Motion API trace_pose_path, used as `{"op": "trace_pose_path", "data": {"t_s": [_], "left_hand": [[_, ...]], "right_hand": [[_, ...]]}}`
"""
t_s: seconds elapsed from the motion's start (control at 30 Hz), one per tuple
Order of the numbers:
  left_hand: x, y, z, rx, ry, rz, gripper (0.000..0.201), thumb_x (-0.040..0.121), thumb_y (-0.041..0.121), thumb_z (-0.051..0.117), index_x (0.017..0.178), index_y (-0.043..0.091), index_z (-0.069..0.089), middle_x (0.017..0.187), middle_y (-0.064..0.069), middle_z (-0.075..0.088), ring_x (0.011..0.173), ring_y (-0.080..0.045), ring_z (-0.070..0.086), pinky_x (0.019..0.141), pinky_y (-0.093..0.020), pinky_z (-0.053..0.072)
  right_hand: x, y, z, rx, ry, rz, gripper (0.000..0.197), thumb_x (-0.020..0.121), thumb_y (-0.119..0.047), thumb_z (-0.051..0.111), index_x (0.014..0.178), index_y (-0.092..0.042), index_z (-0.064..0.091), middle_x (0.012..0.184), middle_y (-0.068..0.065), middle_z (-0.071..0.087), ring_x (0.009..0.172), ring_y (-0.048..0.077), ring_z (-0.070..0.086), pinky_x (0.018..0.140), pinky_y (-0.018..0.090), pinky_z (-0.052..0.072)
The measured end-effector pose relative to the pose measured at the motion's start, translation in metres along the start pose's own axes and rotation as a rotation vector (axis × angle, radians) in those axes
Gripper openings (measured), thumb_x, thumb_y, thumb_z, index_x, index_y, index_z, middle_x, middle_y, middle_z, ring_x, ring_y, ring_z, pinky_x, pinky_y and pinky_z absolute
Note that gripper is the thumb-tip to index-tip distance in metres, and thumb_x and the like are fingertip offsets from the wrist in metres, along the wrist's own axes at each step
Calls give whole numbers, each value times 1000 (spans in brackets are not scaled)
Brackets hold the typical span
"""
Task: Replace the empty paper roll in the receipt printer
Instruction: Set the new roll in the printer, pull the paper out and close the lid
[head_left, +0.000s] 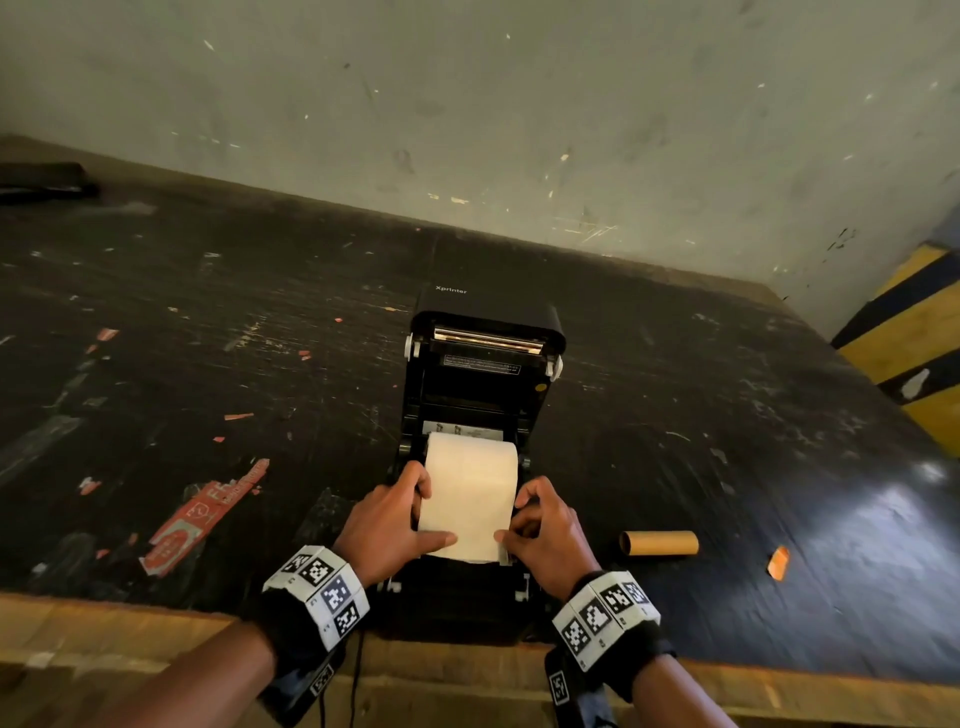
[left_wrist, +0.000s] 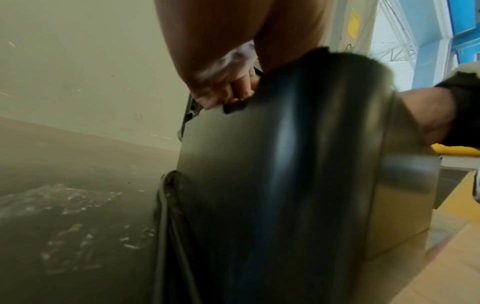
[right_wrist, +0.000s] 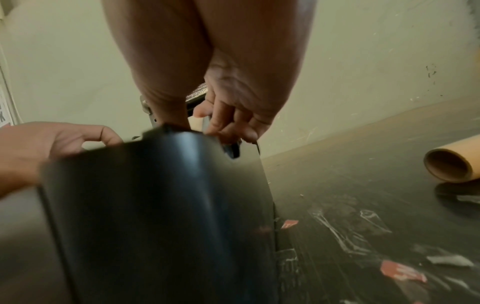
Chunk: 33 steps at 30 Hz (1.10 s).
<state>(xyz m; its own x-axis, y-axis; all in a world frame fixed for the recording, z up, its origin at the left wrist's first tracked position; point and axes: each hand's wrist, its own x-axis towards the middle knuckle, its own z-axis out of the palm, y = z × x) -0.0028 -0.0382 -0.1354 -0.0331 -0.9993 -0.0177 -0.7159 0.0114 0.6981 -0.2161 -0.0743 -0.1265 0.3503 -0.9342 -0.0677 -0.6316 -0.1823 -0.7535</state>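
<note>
A black receipt printer (head_left: 483, 364) stands open near the table's front edge, lid tilted back. A white paper roll (head_left: 470, 493) sits over its open bay. My left hand (head_left: 395, 514) grips the roll's left side, thumb lying across the paper. At the roll's right end my right hand (head_left: 540, 525) holds on with curled fingers. The wrist views show the printer's dark casing (left_wrist: 272, 185) (right_wrist: 155, 216) filling the frame, with my left fingers (left_wrist: 228, 90) and right fingers (right_wrist: 228, 121) curled over its top edge. The empty brown cardboard core (head_left: 658, 543) (right_wrist: 451, 164) lies on the table to the right.
The table (head_left: 208, 338) is black and scuffed, with red sticker scraps (head_left: 202, 514) at the left and an orange scrap (head_left: 777, 561) at the right. A wall runs close behind the printer. A yellow-and-black striped block (head_left: 914, 343) stands at the far right. A cable (left_wrist: 163, 216) leaves the printer.
</note>
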Motion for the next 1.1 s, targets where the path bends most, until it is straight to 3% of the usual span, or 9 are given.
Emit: {"op": "trace_pose_path", "data": {"t_s": [0.13,0.3,0.47,0.67,0.87,1.03,1.1], "left_hand": [[0,5,2,78,-14,-29,47,73,37,72,98,27,33,89,8,56,81,-12,56,71,-29,47],[-4,1,-5,-31,-58,22,38,77,30,69,98,28,38,81,4,65,71,-9,60,74,-30,49],[-5,-4,-9,-77,-87,60,33,78,28,69,96,34,42,80,0,70,73,-12,63,81,-30,47],[-5,-10,-8,-163,-27,89,22,81,25,67,93,34,50,73,-3,67,72,-12,62,72,-28,51],[-1,-11,-13,-146,-114,116,21,80,21,67,92,32,54,72,-4,67,71,-12,63,72,-27,52],[-3,-13,-10,-210,-10,110,15,80,16,67,88,27,59,74,-5,65,74,-15,62,68,-24,51],[-3,-12,-11,-208,-32,115,14,80,15,67,87,25,60,71,-4,65,71,-13,62,67,-23,50]], "right_hand": [[1,2,0,-7,0,-12,36,80,-16,70,98,-27,41,80,-7,67,77,0,63,64,15,49],[-2,3,3,-11,-3,-129,37,83,-14,66,94,-40,42,83,-2,70,75,1,65,67,12,50],[0,5,5,-47,-24,-136,21,86,-11,62,91,-31,54,70,-8,63,67,0,62,66,14,50],[4,1,0,-72,-80,-121,17,85,-9,63,86,-26,60,68,-10,62,65,-3,61,64,11,49],[5,-1,0,-43,-55,-117,13,83,-11,65,84,-23,62,69,-8,66,73,-1,64,69,9,48],[4,-1,1,-43,-62,-106,15,83,-10,66,82,-24,61,76,-9,67,78,2,65,70,10,49],[4,-1,0,-25,-53,-97,14,82,-10,67,82,-23,61,72,-9,66,74,-1,64,68,10,49]]}}
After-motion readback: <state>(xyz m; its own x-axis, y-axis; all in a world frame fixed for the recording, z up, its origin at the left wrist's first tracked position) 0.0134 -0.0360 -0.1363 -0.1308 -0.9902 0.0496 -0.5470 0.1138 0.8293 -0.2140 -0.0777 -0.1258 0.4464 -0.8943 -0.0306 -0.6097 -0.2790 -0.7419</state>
